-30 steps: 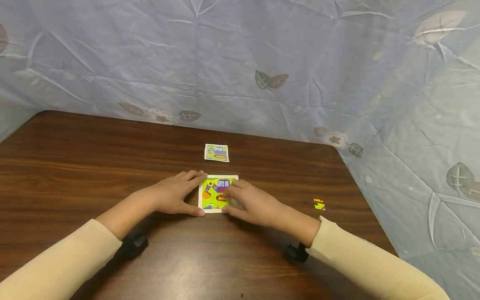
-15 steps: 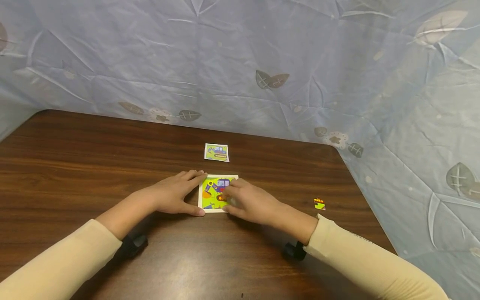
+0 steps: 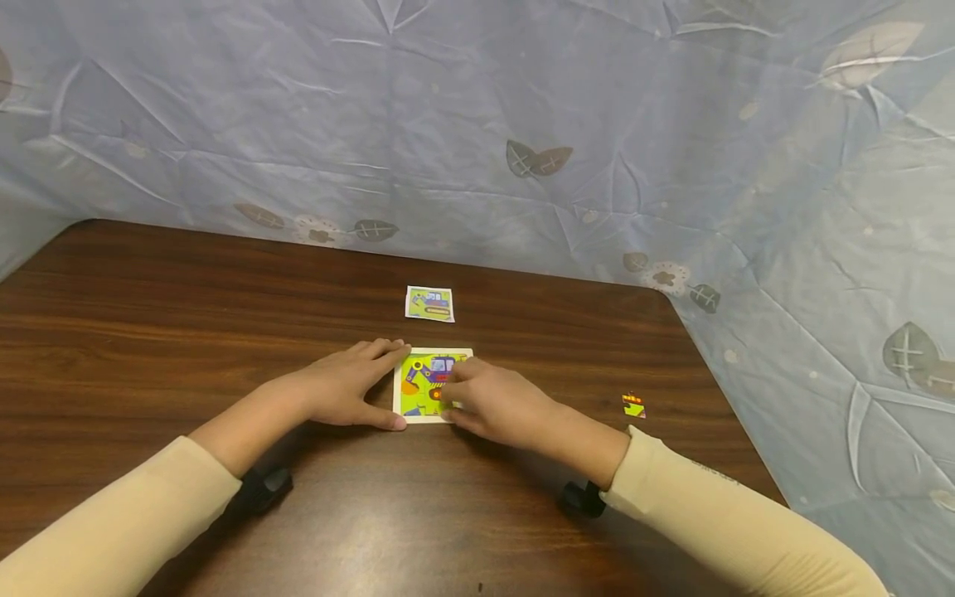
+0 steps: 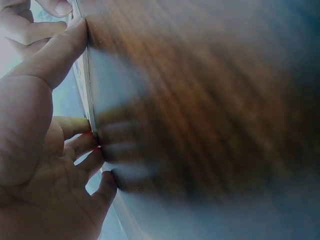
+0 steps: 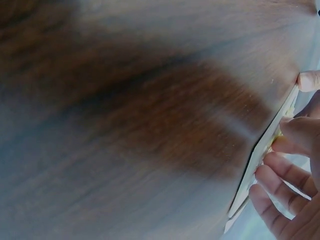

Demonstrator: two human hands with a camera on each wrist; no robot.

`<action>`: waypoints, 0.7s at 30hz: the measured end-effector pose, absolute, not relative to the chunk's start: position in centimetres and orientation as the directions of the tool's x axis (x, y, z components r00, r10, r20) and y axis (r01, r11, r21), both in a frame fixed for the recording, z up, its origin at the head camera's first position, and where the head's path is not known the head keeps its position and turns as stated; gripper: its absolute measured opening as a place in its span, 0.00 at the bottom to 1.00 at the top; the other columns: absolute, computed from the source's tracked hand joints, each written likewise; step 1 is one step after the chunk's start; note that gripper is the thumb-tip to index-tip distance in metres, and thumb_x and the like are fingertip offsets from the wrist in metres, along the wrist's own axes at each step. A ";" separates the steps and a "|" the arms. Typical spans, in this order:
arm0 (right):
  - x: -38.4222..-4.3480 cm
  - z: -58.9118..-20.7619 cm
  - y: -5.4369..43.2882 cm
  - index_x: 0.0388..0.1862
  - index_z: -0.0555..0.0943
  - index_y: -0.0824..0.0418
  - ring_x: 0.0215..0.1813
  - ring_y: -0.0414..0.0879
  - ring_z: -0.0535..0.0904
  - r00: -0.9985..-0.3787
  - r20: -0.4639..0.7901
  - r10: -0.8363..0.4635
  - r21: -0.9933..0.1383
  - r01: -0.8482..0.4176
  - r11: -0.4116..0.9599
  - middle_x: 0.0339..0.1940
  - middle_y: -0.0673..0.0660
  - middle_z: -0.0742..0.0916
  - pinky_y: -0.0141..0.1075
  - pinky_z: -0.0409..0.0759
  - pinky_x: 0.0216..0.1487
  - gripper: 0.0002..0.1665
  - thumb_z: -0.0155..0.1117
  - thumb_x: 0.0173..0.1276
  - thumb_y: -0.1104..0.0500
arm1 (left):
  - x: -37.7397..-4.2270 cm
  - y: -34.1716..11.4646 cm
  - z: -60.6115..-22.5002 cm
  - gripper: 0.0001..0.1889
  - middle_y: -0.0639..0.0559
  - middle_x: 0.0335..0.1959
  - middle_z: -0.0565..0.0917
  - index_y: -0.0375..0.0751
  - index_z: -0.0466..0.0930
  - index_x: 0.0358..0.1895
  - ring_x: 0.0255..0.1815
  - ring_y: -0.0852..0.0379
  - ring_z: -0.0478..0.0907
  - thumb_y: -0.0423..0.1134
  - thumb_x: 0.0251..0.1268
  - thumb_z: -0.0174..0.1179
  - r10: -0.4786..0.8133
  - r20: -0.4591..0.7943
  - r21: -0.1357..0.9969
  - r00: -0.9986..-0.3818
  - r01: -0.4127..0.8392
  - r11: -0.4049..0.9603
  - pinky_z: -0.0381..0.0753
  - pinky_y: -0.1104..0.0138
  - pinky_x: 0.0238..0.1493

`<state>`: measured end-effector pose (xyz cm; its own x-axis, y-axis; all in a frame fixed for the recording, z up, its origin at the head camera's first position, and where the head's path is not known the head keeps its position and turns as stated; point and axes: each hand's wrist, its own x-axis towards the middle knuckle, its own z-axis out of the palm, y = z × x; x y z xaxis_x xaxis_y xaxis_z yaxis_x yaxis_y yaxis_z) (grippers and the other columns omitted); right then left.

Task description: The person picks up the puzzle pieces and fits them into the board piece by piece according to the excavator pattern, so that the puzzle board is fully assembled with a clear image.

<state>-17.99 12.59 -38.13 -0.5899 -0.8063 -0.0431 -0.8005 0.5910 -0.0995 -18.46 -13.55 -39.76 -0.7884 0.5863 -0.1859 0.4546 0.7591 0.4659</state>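
Note:
A jigsaw puzzle in a white frame lies flat, with a purple digger on a lime-green ground. My left hand is spread along its left edge: the thumb touches the near corner, the fingers the far corner. Over the right part of the puzzle is my right hand, hiding much of that side. In the right wrist view its thumb and forefinger meet at a small yellow-green puzzle piece, mostly hidden, while the other fingers curl loosely by the frame. To the right lies a loose puzzle piece, green with an orange-red strip.
A small white-edged picture card of the same digger lies beyond the puzzle. Everything rests on a dark brown wooden table. A pale curtain with leaf prints hangs along the table's back and right edges.
My right hand shifts slightly over the right part of the puzzle and its fingers bend a little more. The left hand, frame, card and loose piece stay in place.

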 end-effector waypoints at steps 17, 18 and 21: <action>-17.9 -38.7 12.7 0.52 0.88 0.56 0.51 0.40 0.84 -0.572 -0.037 -0.819 -0.155 -0.807 0.570 0.50 0.50 0.88 0.33 0.86 0.56 0.10 0.68 0.76 0.56 | -18.4 -13.6 -39.7 0.56 0.39 0.86 0.55 0.42 0.52 0.85 0.84 0.26 0.53 0.69 0.63 0.67 0.588 -0.190 0.475 -0.786 0.451 0.756 0.59 0.30 0.77; -17.9 -38.7 12.7 0.53 0.88 0.56 0.51 0.40 0.84 -0.570 -0.037 -0.821 -0.154 -0.808 0.568 0.50 0.50 0.88 0.33 0.86 0.56 0.11 0.68 0.76 0.56 | -18.4 -13.6 -39.7 0.56 0.39 0.86 0.55 0.42 0.52 0.85 0.84 0.26 0.53 0.69 0.63 0.67 0.589 -0.190 0.475 -0.786 0.451 0.756 0.59 0.30 0.77; -17.8 -38.7 12.7 0.54 0.88 0.56 0.52 0.40 0.84 -0.567 -0.033 -0.823 -0.146 -0.812 0.565 0.51 0.50 0.88 0.33 0.86 0.57 0.12 0.69 0.75 0.57 | -18.4 -13.6 -39.7 0.56 0.39 0.86 0.55 0.42 0.52 0.85 0.84 0.25 0.52 0.69 0.63 0.67 0.589 -0.191 0.477 -0.785 0.450 0.755 0.59 0.29 0.77</action>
